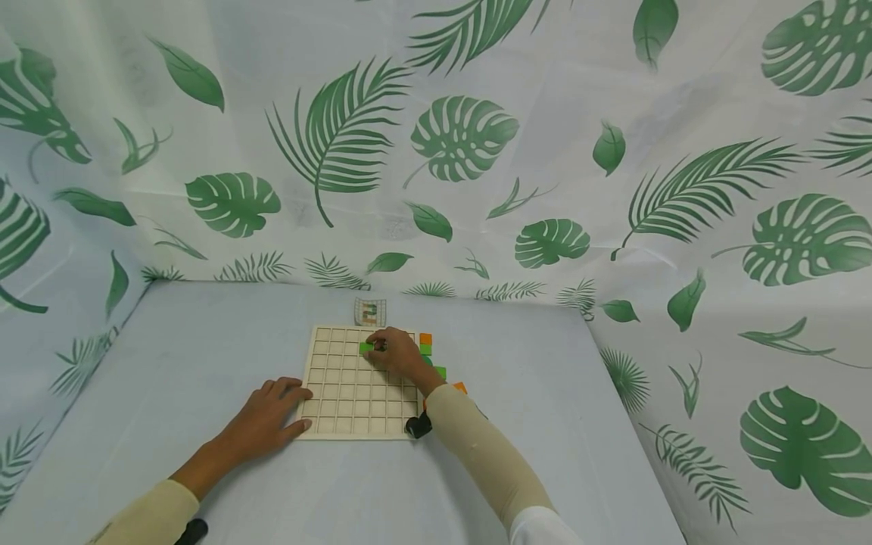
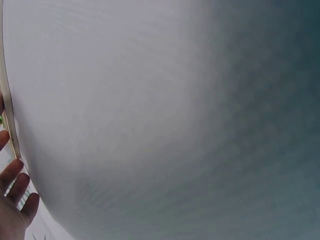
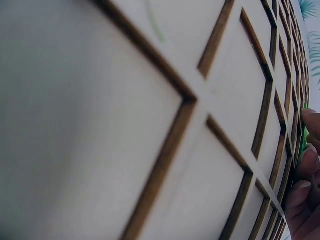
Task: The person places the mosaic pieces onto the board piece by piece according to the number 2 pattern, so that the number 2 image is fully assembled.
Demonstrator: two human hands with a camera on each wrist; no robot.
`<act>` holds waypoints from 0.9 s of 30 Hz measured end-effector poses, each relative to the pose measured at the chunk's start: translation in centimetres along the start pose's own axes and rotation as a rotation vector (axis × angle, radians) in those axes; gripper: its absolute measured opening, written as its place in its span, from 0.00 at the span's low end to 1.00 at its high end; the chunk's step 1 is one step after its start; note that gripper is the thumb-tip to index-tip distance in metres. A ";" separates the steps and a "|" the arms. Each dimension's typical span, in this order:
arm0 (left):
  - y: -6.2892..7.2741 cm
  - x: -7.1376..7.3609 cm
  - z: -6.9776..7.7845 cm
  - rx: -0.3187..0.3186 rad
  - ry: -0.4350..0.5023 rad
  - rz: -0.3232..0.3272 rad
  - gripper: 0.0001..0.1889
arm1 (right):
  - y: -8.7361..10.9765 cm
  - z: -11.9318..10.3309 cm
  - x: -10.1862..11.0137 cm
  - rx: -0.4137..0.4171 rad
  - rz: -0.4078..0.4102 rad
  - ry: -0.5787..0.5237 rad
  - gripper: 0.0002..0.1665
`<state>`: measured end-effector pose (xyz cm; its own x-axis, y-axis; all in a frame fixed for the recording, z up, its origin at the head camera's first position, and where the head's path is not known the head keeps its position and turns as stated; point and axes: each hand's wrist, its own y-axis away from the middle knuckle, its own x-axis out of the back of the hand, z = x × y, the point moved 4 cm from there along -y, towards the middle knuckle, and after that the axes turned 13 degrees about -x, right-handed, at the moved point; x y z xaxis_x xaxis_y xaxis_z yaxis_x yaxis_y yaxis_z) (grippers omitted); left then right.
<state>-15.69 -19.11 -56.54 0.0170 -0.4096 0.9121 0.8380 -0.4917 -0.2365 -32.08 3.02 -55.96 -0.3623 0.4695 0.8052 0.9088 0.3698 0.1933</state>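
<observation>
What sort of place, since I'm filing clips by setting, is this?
Probably a makeshift recording booth: leaf-print sheeting rises around a plain pale surface, where a gridded board lies.

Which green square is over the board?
The green square at the fingertips of the right hand; the other visible green pieces lie off the board, to its right.

Head camera looks forward and down on the gridded board (image 1: 361,392); 2 wrist cameras share it from closer.
</observation>
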 end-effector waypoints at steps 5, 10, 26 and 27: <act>0.0 0.0 0.1 0.000 0.004 0.001 0.24 | 0.0 0.1 0.0 0.007 0.004 -0.002 0.17; 0.0 0.1 0.1 0.005 0.005 -0.003 0.24 | -0.1 0.1 0.0 0.006 0.005 0.002 0.16; 0.0 -0.1 0.0 0.013 0.006 -0.005 0.24 | -0.2 0.3 -0.2 0.001 0.008 0.001 0.16; 0.0 -0.1 0.0 0.014 0.007 -0.004 0.24 | -0.2 0.4 -0.2 0.000 0.010 0.003 0.15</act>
<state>-15.69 -19.04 -56.60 0.0096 -0.4131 0.9106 0.8456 -0.4827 -0.2279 -32.29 3.12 -56.36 -0.3521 0.4705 0.8091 0.9124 0.3653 0.1847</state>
